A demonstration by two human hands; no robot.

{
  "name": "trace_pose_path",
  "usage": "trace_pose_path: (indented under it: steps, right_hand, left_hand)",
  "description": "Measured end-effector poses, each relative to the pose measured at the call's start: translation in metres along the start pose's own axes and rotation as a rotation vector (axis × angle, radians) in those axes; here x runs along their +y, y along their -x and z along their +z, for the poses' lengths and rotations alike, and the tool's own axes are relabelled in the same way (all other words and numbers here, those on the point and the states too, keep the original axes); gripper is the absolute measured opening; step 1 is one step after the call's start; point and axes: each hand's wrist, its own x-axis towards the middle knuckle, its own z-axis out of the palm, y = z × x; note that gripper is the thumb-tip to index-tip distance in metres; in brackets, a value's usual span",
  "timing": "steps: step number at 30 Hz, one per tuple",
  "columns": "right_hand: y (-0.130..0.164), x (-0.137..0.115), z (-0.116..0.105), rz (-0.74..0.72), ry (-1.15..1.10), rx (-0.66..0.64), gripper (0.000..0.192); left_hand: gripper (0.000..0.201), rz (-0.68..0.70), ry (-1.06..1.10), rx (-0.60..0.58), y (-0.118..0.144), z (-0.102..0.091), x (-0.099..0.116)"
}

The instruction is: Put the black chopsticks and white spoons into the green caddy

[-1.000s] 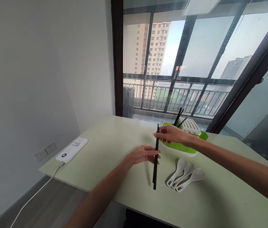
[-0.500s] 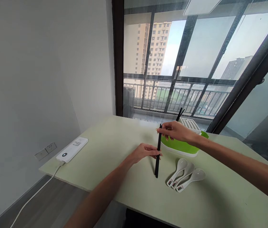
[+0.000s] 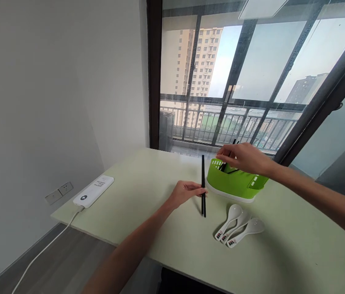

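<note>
Black chopsticks [image 3: 203, 185], thin & straight, upright in left hand [image 3: 186, 192].

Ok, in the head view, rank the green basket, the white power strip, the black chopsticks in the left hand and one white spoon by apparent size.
1. Green basket.
2. White power strip, though farther off, so unsure against the basket.
3. Black chopsticks: long but thin.
4. One white spoon.
</note>
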Motion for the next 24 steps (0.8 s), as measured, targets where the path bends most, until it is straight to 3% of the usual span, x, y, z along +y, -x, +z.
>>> trace_pose_path:
  steps: [3,5,10,13,18,24]
  right_hand:
    - [0.002,0.019,-0.018,0.011,0.213,-0.021,0.037]
    - [0.004,0.030,-0.024,0.047,0.266,-0.065,0.038]
    - [0.008,0.037,-0.025,0.087,0.179,-0.367,0.051]
    - [0.010,0.033,-0.021,0.064,0.152,-0.458,0.048]
    - [0.003,0.042,-0.013,0.052,0.097,-0.405,0.020]
    - [-0.022,0.070,-0.016,0.066,0.045,-0.255,0.024]
  left_hand:
    - [0.040,0.105,-0.040,0.250,-0.004,-0.002,0.004]
    - [0.036,0.159,-0.076,0.350,-0.005,-0.004,0.006]
    - [0.034,0.235,-0.201,0.384,-0.007,-0.008,-0.003]
    - [0.035,0.230,-0.287,0.344,-0.008,-0.010,-0.013]
    - [0.037,0.203,-0.308,0.349,-0.008,-0.011,-0.017]
    - [0.037,0.160,-0.298,0.350,-0.008,-0.012,-0.014]
